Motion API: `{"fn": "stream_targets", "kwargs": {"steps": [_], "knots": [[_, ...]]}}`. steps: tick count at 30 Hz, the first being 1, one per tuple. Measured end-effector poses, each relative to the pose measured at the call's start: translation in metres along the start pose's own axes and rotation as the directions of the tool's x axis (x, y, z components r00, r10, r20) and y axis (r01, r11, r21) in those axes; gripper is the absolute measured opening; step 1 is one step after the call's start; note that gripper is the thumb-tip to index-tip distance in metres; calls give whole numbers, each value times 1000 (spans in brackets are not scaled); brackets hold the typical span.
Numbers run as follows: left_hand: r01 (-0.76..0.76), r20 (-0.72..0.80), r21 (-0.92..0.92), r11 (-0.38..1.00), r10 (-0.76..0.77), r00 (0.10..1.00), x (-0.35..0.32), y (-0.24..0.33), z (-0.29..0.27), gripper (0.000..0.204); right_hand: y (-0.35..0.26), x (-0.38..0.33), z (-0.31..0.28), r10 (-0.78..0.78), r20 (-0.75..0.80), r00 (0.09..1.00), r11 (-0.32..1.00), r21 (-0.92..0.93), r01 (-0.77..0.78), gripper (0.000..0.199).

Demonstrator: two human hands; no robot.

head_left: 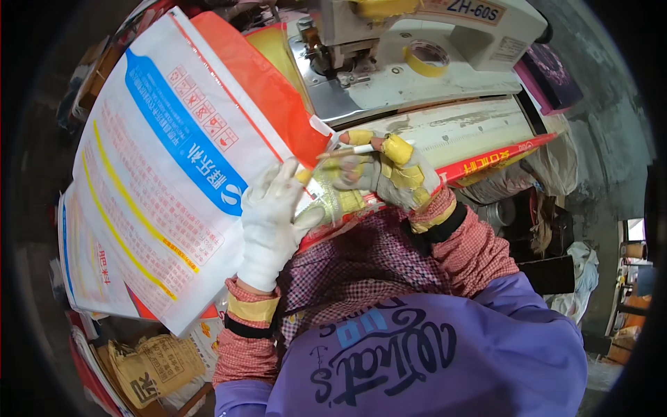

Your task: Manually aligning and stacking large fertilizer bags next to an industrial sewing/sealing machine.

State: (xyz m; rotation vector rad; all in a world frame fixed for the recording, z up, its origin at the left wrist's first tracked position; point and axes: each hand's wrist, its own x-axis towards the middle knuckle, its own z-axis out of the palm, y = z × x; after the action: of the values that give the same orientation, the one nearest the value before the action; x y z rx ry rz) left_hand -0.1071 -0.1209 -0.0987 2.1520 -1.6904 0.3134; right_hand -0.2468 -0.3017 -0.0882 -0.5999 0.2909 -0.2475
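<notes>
We are seeing the white printed sack [146, 174] lying mostly to the left of both hands, its upper edge slanting from the far left down to the fingers; the gloved left hand [267, 215] is resting over the sack's right-hand margin, so it is the nearer of the two; its fingers are bending together there, though we are not managing to tell whether they are pinching the material; the right hand [399, 170], in a yellow-patched glove, is gripping a slim pale stick [361, 149] between thumb and fingers, just to the right of the sack's near corner; the stick is lying nearly crosswise, its darker end pointing left toward that corner and the left fingertips; beyond the hands the sewing machine [417, 90] is standing with a tape roll [425, 58] on its bed; as for writing, the sack is carrying white characters on a blue band, red boxed pictograms and yellow stripes; the machine is bearing a pale label with dark lettering; the table's front strip [497, 158] is showing yellow characters on red; the purple garment [417, 354] is displaying large dark lettering.
</notes>
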Motion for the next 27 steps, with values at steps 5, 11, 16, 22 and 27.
{"fn": "stream_targets", "kwargs": {"steps": [5, 11, 16, 22, 27], "knots": [[71, 52, -92, 993, -67, 996, 0, 0, 0, 46, 22, 12, -6, -220, -42, 975, 794, -588, 154, 25], [84, 0, -89, 992, -84, 996, 3, 0, 4, 48, 45, 22, -3, -350, -76, 934, 671, -716, 193, 11], [54, -65, -91, 994, -60, 996, 2, -1, 5, 48, 54, 23, 2, -476, 120, 871, 252, -931, 266, 18], [37, -126, -127, 991, -53, 991, 0, -3, 8, 46, 57, 26, 9, -521, 191, 832, -51, -980, 193, 25], [22, -176, -133, 991, -46, 983, -2, -5, 11, 48, 58, 26, 15, -499, 168, 850, -68, -986, 155, 27]]}}
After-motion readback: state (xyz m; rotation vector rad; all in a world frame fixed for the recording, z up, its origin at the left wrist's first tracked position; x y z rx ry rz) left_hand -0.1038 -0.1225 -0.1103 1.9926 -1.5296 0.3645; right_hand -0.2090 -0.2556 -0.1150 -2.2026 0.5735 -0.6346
